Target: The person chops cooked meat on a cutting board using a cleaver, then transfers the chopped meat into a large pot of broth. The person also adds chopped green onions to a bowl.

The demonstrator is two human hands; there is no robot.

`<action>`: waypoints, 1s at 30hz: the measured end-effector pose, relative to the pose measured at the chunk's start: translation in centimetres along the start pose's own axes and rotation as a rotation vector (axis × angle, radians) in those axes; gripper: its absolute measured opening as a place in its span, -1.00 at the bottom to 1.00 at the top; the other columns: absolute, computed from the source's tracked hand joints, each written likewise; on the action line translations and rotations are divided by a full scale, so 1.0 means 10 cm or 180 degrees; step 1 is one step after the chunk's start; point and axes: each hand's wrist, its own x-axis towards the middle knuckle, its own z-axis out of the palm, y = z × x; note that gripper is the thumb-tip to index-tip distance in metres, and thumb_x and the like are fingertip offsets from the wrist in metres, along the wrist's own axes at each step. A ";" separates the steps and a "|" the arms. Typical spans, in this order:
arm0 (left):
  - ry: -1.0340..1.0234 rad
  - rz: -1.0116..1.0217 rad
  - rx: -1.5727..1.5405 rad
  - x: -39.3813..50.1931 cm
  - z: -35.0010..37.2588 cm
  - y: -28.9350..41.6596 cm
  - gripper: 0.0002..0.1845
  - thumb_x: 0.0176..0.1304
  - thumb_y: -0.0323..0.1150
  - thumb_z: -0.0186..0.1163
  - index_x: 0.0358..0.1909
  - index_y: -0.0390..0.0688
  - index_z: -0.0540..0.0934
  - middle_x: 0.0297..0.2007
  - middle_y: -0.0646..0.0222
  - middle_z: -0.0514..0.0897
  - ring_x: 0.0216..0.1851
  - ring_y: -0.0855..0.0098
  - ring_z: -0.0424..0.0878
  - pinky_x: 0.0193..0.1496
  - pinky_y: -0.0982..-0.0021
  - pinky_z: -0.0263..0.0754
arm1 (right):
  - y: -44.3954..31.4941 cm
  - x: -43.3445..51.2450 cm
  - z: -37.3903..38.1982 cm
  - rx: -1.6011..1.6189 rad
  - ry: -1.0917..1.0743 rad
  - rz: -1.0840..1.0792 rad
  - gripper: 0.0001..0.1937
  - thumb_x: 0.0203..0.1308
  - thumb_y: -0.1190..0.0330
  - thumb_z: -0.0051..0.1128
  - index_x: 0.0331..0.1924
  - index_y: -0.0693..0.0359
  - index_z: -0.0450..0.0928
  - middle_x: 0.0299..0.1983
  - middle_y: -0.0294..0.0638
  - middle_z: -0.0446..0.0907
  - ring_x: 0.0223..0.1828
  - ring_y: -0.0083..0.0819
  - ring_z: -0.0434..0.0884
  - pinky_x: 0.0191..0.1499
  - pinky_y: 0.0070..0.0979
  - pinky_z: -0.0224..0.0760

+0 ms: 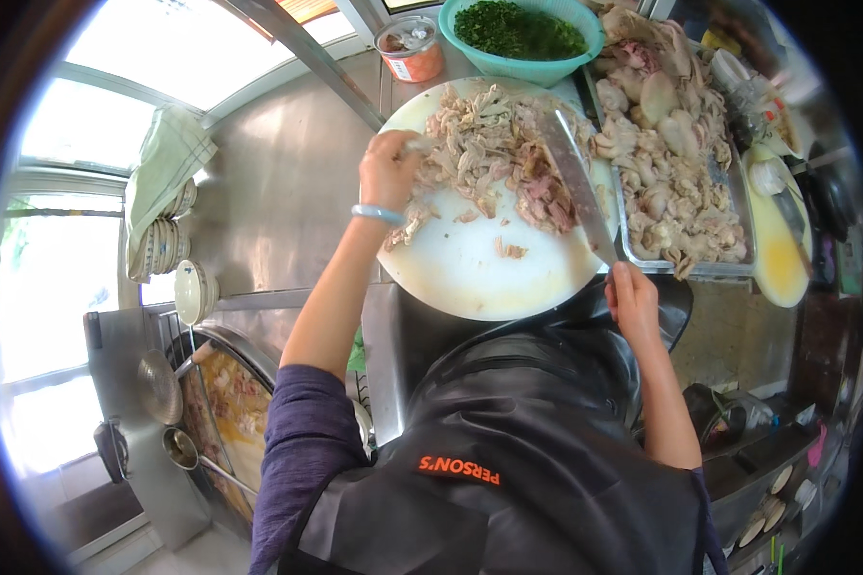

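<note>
A round white cutting board lies before me, with a heap of sliced cooked meat or offal over its far half. My right hand grips the handle of a long, broad-bladed kitchen knife. The blade slants away over the right side of the board, beside darker pinkish meat pieces. At the board's left edge, my left hand has its fingers curled by the heap. Something pale shows at its fingertips; whether it is gripped is unclear. A few loose scraps lie nearer me.
Right of the board, a metal tray is piled with whole pale offal. Behind stand a turquoise basket of chopped greens and an orange-labelled can. A large pot, ladle and stacked bowls are at left.
</note>
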 end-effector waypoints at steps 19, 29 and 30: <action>-0.0751 0.0880 0.0007 -1.49 0.38 0.08 -0.79 0.11 -0.51 0.32 -0.18 -0.20 0.69 -0.09 0.22 0.66 -0.08 0.10 0.58 0.00 0.20 0.50 | -0.49 -0.50 0.15 -0.0631 -0.1380 0.0689 -0.49 0.51 -0.01 -0.10 -0.38 0.31 0.49 -0.64 -0.36 0.42 -0.64 -0.63 0.37 -0.54 -0.58 0.24; -0.0526 0.0675 -0.0139 -1.53 0.44 0.04 -0.86 0.09 -0.53 0.35 -0.27 -0.19 0.71 -0.16 0.26 0.69 -0.12 0.16 0.60 -0.04 0.23 0.51 | -0.42 -0.07 0.49 -0.0534 -0.1540 0.0663 -0.45 0.48 -0.05 -0.10 -0.38 0.35 0.52 -0.65 -0.32 0.43 -0.63 -0.56 0.38 -0.51 -0.54 0.27; -0.0525 0.0681 -0.0095 -1.53 0.44 0.04 -0.85 0.10 -0.54 0.34 -0.26 -0.19 0.72 -0.16 0.27 0.69 -0.10 0.18 0.61 -0.03 0.25 0.51 | -0.40 -0.07 0.51 -0.0575 -0.1507 0.0576 -0.45 0.48 -0.05 -0.10 -0.38 0.35 0.52 -0.65 -0.31 0.43 -0.63 -0.56 0.39 -0.50 -0.53 0.28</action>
